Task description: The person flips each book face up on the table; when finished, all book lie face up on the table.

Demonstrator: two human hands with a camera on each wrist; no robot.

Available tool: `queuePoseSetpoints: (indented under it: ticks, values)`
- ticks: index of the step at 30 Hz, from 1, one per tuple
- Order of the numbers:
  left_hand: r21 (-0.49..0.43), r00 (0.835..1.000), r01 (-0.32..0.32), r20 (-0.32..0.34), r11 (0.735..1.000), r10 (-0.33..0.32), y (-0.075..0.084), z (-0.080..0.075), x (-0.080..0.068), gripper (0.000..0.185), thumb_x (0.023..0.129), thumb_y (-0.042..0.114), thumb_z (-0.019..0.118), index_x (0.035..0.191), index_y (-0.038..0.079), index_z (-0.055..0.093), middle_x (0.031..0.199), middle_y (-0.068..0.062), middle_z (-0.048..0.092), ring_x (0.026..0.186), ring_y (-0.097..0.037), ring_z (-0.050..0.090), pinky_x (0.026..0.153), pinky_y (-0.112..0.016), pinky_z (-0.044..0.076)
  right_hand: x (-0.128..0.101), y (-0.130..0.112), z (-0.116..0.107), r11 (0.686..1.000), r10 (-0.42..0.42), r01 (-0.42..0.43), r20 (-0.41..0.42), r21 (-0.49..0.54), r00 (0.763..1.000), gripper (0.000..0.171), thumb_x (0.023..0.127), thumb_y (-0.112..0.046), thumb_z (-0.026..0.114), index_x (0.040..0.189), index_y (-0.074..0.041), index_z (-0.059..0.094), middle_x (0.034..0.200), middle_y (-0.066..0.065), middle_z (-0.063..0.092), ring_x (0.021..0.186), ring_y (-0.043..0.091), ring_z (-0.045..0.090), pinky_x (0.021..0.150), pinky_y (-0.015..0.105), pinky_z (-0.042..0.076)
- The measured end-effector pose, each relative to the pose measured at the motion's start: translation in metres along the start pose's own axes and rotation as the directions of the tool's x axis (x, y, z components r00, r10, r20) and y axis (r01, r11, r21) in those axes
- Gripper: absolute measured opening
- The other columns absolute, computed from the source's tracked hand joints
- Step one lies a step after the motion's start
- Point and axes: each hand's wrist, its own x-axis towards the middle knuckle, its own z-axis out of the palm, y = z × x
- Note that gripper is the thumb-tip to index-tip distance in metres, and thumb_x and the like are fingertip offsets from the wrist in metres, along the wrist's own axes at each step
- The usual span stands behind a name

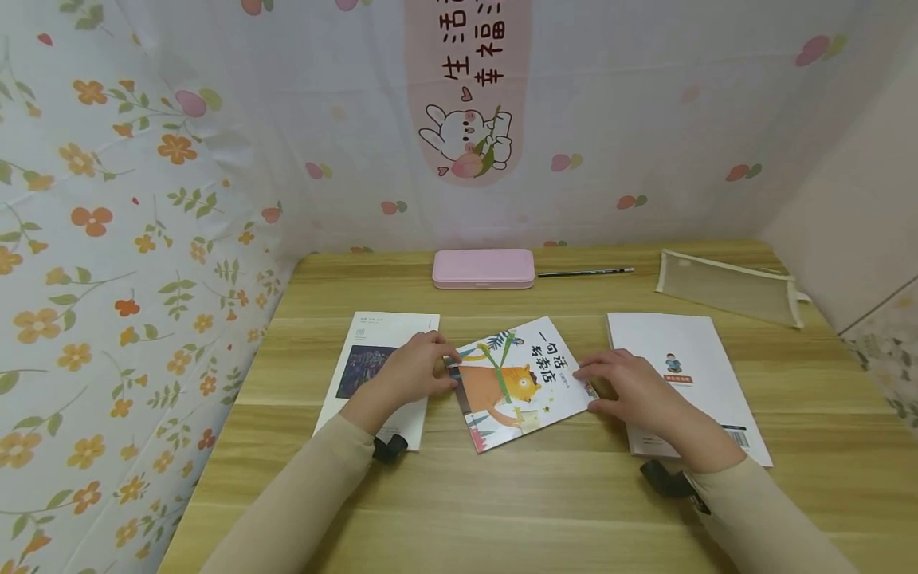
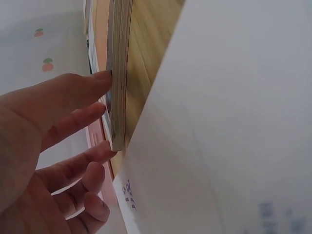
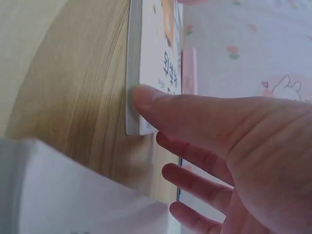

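A picture book with an orange animal on its cover lies tilted in the middle of the wooden table. My left hand rests at its left edge. In the left wrist view the thumb and fingertips of that hand touch the book's edge. At the book's right corner lies my right hand. In the right wrist view the thumb of this hand presses against the book's edge, with the fingers held straight. Neither hand is closed around the book.
A white book with a dark picture lies under my left wrist. Another white book lies under my right wrist. A pink pencil case, a pencil and a mesh pouch lie along the back. Patterned cloth walls surround the table.
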Motion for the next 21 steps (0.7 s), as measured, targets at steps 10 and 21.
queuePoseSetpoints:
  ticks: [10,21]
  values:
    - [0.089,0.997,-0.048,-0.049,0.995,0.052,0.006,0.005,-0.014,0.02,0.094,0.025,0.077,0.113,0.019,0.078,0.115,-0.003,0.067,0.101,-0.02,0.062,0.078,-0.035,0.057,0.011,0.01,-0.001,0.997,0.001,-0.003,-0.02,-0.073,1.0,0.035,0.084,-0.008,0.083,0.118,-0.013,0.076,0.122,0.012,0.072,0.114,0.039,0.063,0.091,0.062,0.049]
    - [-0.104,0.999,0.017,-0.027,0.994,-0.02,0.004,0.007,-0.022,0.018,0.089,0.013,0.079,0.106,0.016,0.079,0.083,0.008,0.07,0.074,-0.009,0.056,0.066,-0.028,0.048,0.031,0.025,-0.003,0.995,0.073,-0.076,-0.039,-0.067,0.997,0.032,0.087,-0.008,0.081,0.116,-0.022,0.078,0.117,0.006,0.074,0.115,0.036,0.062,0.097,0.069,0.036]
